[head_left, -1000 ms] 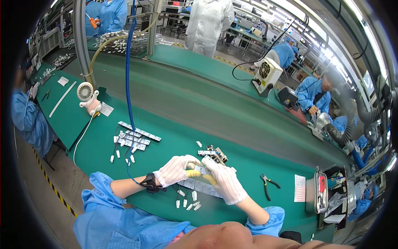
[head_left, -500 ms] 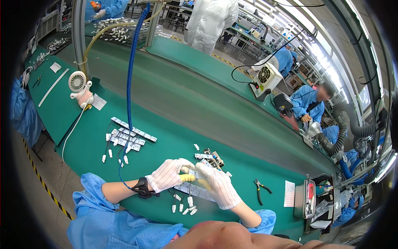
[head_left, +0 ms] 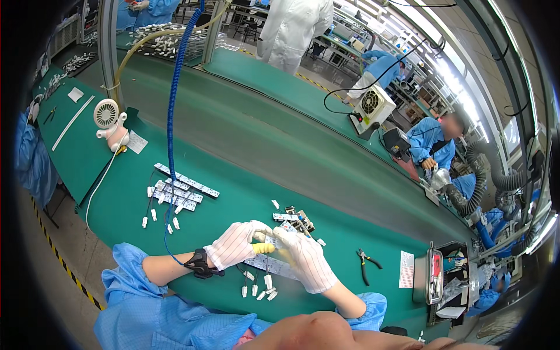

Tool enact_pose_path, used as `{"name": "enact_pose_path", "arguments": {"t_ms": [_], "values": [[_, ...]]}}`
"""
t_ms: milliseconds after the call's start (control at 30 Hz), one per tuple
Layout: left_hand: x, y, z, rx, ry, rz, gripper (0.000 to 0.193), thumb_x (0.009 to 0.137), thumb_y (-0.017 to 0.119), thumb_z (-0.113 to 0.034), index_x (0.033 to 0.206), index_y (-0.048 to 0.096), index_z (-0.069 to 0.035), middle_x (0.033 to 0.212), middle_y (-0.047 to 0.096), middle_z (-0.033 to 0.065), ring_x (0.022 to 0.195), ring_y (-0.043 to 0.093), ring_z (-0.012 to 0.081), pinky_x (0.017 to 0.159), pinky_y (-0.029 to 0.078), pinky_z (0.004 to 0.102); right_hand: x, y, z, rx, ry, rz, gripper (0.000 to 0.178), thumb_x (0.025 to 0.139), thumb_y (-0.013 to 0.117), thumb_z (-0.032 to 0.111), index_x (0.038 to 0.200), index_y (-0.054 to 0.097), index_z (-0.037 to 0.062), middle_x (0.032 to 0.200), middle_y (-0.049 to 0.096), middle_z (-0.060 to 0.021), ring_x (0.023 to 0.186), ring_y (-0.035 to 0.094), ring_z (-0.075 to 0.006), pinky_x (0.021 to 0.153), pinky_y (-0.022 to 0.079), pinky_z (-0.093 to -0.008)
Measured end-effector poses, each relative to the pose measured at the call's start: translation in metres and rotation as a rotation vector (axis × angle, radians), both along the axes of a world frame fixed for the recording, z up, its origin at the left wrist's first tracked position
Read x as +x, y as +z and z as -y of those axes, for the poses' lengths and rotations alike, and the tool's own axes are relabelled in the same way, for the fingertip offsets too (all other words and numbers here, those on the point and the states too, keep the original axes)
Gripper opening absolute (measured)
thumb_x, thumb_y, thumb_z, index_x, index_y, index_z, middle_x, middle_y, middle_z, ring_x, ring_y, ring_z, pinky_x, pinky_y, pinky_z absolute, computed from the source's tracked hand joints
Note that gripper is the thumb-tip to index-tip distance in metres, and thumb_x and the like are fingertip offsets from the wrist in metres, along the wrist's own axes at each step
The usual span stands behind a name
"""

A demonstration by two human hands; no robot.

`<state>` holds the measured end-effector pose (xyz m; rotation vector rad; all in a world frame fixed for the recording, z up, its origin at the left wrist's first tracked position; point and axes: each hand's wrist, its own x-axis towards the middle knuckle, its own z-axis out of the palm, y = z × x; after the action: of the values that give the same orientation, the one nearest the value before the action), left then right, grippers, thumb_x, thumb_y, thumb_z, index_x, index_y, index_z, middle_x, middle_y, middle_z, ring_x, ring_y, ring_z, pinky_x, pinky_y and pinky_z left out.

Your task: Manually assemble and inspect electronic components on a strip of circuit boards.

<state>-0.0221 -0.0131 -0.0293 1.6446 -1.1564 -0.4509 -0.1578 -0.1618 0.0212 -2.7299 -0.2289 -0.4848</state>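
On the desk (head_left: 245, 198), the left hand (head_left: 236, 245) and right hand (head_left: 309, 259) meet above a circuit strip (head_left: 281, 268), with connectors (head_left: 254, 289) before it. Behind the hands lies a pile of boards (head_left: 304, 221). To the left sits a stack of strips (head_left: 188, 195); farther left and back stands a fan (head_left: 106, 114). Rightward come pliers (head_left: 364, 266), a paper sheet (head_left: 406, 269), then a box (head_left: 419, 277). A conveyor belt (head_left: 233, 140) runs behind everything on the desk.

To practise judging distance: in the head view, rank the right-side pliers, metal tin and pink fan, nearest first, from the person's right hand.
1. Pliers, right of the right hand.
2. Metal tin, farther right.
3. Pink fan, far to the left.
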Motion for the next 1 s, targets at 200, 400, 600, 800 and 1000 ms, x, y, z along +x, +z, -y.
{"name": "enact_pose_path", "arguments": {"t_ms": [200, 400, 600, 800, 1000], "values": [[0.0010, -0.0013, 0.0002, -0.020, -0.013, -0.047, 0.037, 0.079, 0.070, -0.031, 0.097, 0.060, -0.002, 0.075, 0.063, 0.0129, 0.067, 0.060, 0.0274, 0.062, 0.048, 0.0332, -0.0005, -0.0015, -0.0015, -0.002, -0.009, -0.021, 0.048, 0.079, 0.060, 0.003, 0.125, 0.048, 0.0057, 0.108, 0.058, -0.0130, 0.096, 0.056, -0.0311, 0.081, 0.044, -0.0391], [0.0010, -0.0027, -0.0006, -0.060, -0.007, -0.001, 0.036, 0.079, 0.070, -0.032, 0.098, 0.060, -0.003, 0.073, 0.062, 0.0135, 0.064, 0.059, 0.0300, 0.060, 0.047, 0.0350, -0.0017, -0.0012, -0.0028, -0.014, -0.006, -0.013, 0.048, 0.079, 0.060, 0.003, 0.126, 0.047, 0.0060, 0.107, 0.058, -0.0128, 0.095, 0.056, -0.0311, 0.080, 0.044, -0.0390], [0.0003, 0.0017, -0.0023, -0.056, 0.001, 0.051, 0.036, 0.079, 0.070, -0.032, 0.098, 0.060, -0.002, 0.074, 0.063, 0.0140, 0.065, 0.059, 0.0304, 0.060, 0.048, 0.0352, -0.0029, -0.0017, -0.0031, -0.020, -0.013, -0.018, 0.047, 0.080, 0.060, 0.004, 0.126, 0.046, 0.0063, 0.108, 0.058, -0.0129, 0.095, 0.056, -0.0313, 0.080, 0.044, -0.0390], [0.0006, -0.0010, -0.0003, -0.050, -0.015, 0.040, 0.035, 0.079, 0.070, -0.031, 0.097, 0.060, -0.003, 0.073, 0.062, 0.0140, 0.066, 0.060, 0.0303, 0.061, 0.048, 0.0353, -0.0047, -0.0066, -0.0001, -0.019, -0.016, -0.027, 0.047, 0.081, 0.059, 0.004, 0.126, 0.046, 0.0065, 0.109, 0.057, -0.0131, 0.097, 0.056, -0.0312, 0.081, 0.044, -0.0389], [0.0005, 0.0035, -0.0012, -0.037, -0.005, 0.022, 0.035, 0.079, 0.069, -0.032, 0.097, 0.061, -0.003, 0.076, 0.063, 0.0156, 0.069, 0.060, 0.0314, 0.063, 0.048, 0.0361, -0.0034, -0.0002, -0.0027, 0.004, -0.029, -0.096, 0.051, 0.078, 0.058, 0.001, 0.126, 0.046, 0.0059, 0.112, 0.057, -0.0136, 0.101, 0.055, -0.0314, 0.084, 0.044, -0.0385]]}}
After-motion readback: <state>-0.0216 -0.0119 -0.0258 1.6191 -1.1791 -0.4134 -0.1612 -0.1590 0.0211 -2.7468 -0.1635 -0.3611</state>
